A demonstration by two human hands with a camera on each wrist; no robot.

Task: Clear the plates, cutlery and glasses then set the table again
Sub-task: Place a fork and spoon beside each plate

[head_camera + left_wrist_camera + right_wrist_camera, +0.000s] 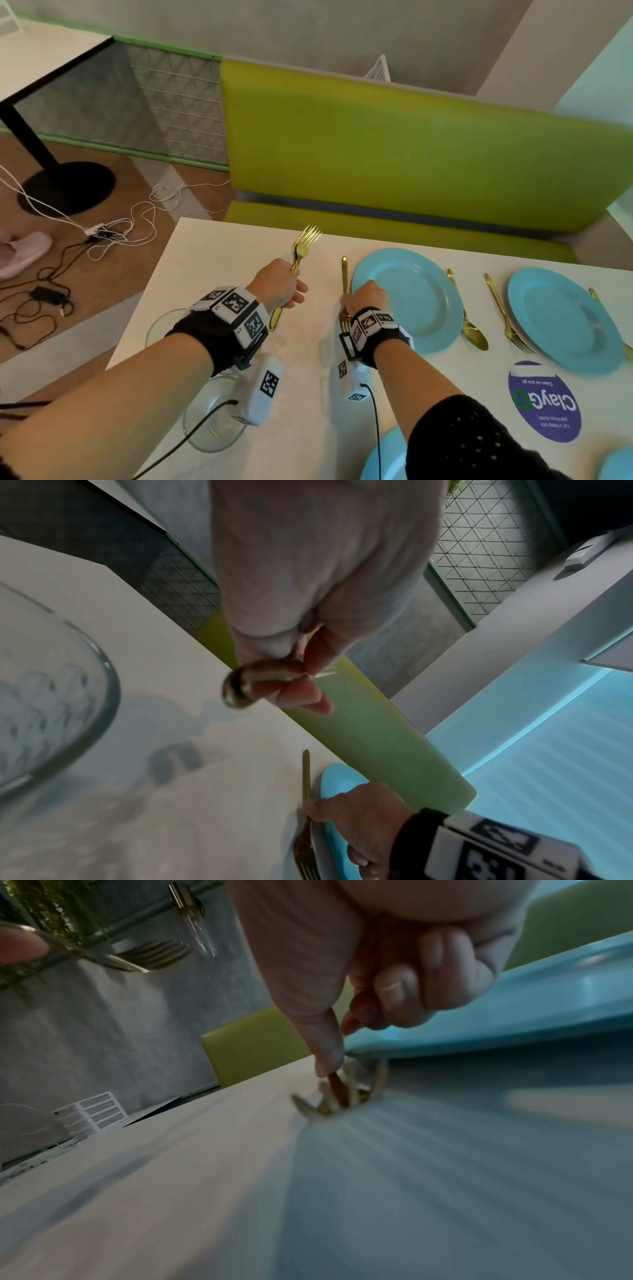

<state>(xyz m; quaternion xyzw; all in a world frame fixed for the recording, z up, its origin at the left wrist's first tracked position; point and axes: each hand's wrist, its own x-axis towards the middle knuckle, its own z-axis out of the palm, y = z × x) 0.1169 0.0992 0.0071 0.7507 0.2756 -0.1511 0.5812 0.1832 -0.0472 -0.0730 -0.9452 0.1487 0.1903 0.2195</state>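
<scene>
A bundle of gold forks (pixel 301 250) is gripped in the left hand (pixel 278 284), fingers curled round the handles, tines pointing away over the white table (pixel 212 260). Just beside it, the right hand (pixel 367 298) is lowered onto a single gold fork (pixel 345 274) lying flat on the table, thumb and fingertips (pixel 330 1053) pinched on its handle. That fork is found touching or just beside the rim of a blue plate (pixel 411 301) at the right hand's far side. Further out beyond the right hand, a gold spoon (pixel 469 322), another fork (pixel 507 318) and a second blue plate (pixel 561 318) are laid. Under the left wrist, clear glass bowls (pixel 212 421) are seen. A green bench (pixel 394 147) is set beyond both hands.
</scene>
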